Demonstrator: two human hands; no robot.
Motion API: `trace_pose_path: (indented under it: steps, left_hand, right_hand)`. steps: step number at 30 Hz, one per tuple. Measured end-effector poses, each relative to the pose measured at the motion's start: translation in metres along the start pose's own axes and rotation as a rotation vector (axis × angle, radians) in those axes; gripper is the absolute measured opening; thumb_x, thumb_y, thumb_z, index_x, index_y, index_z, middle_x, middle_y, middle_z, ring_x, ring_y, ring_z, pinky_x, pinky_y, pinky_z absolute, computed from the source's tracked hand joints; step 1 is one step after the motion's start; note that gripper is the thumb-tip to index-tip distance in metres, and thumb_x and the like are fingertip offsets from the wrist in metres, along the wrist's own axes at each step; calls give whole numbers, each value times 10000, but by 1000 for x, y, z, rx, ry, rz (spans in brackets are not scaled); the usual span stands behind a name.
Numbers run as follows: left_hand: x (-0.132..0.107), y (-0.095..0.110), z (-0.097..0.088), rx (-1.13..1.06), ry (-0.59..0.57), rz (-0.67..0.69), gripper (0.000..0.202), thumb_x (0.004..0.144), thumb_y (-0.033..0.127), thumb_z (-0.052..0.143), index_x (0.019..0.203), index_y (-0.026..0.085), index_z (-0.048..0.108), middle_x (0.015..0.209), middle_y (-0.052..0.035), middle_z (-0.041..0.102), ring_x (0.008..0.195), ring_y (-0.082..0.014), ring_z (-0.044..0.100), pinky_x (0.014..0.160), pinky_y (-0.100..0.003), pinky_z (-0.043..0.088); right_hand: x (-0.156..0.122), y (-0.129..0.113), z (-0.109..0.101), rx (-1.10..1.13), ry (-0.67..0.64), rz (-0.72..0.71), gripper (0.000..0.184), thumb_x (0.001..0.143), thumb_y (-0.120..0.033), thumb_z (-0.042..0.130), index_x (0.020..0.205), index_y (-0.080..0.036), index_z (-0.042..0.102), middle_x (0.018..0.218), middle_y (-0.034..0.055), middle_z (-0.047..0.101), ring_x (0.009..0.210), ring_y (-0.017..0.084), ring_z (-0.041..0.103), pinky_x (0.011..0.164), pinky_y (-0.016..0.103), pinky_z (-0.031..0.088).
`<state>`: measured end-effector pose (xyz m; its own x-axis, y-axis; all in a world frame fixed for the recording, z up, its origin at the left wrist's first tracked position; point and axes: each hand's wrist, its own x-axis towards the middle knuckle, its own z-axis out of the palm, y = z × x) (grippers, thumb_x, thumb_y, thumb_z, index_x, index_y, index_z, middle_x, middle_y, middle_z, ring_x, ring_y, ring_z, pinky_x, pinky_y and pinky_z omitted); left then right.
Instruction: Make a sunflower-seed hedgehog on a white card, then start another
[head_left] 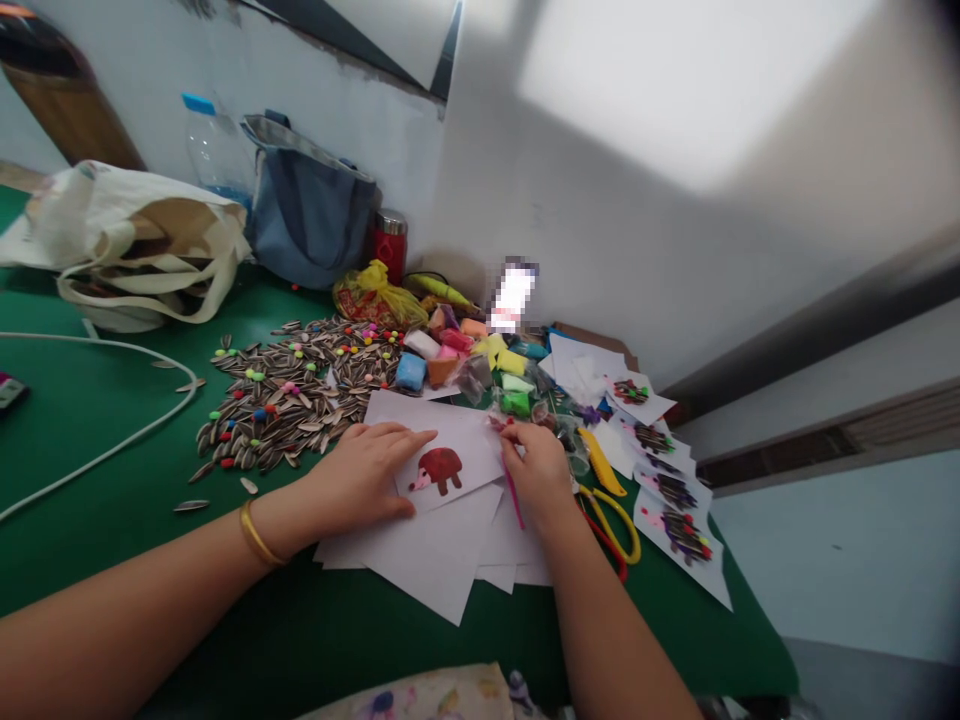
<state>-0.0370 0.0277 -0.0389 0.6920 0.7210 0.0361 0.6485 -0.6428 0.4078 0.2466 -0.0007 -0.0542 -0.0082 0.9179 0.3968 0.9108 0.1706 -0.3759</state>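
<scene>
My left hand lies with its fingers spread on a white paper card, at the card's left side. On the card is a dark red, hedgehog-like clay figure with a pink snout. At the card's right edge my right hand is closed, with a thin pink stick running down from its fingers. A small reddish bit shows by those fingertips, too small to make out. More white sheets lie stacked beneath the card.
Sunflower seeds with coloured bits lie left. Coloured clay packets sit behind the card. Yellow-and-red-handled scissors and a yellow cutter lie right, beside finished-looking hedgehog cards. Bags, a red flask and a phone stand behind.
</scene>
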Motion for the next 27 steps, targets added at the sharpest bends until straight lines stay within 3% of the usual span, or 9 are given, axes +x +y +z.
trace_pose_path:
  steps: [4,7,10,12,16,21,27]
  left_hand:
    - [1,-2,0,-29,-8,12,861,703,427,769,1478,280,422,1425,-116,557,1340,-342,450,1050,-481,299]
    - [2,3,-3,-123,82,39,616,762,440,743,1334,277,584,1357,-94,609,1282,-322,501,1050,-464,325]
    - [3,15,-5,-391,176,49,301,875,447,630,1085,251,716,1129,-71,705,1102,-251,601,987,-379,413]
    - [4,24,-6,-626,147,6,243,897,411,591,981,237,737,1016,-53,727,995,-218,635,923,-333,460]
    - [4,34,-5,-928,80,-162,231,836,405,640,883,206,748,927,-40,745,901,-206,654,860,-308,493]
    - [3,39,-5,-1107,33,-298,257,758,428,719,821,181,744,860,-41,750,865,-212,656,826,-319,503]
    - [3,38,-2,-1063,57,-268,321,802,497,673,812,182,736,852,-44,739,857,-212,648,805,-318,503]
  right_hand:
    - [-4,-9,1,140,17,-94,108,905,-200,574,897,-200,681,893,56,709,861,222,615,803,360,450]
    - [-10,-30,-2,330,39,-184,106,933,-209,561,926,-204,666,889,49,698,871,208,623,806,357,472]
    - [-17,-56,-6,451,63,-263,120,949,-199,555,938,-226,672,869,32,693,858,196,618,826,377,473]
    - [-20,-70,-8,473,58,-301,111,946,-204,576,954,-237,682,881,31,693,869,194,620,832,385,472]
    - [-23,-81,-9,472,65,-330,99,941,-210,603,941,-241,697,868,30,688,861,190,614,810,380,466]
    - [-22,-82,-8,479,63,-321,84,942,-243,615,927,-240,697,875,29,688,859,187,614,802,376,467]
    - [-23,-81,-8,449,48,-307,83,938,-268,628,937,-248,709,873,26,696,858,188,617,808,379,465]
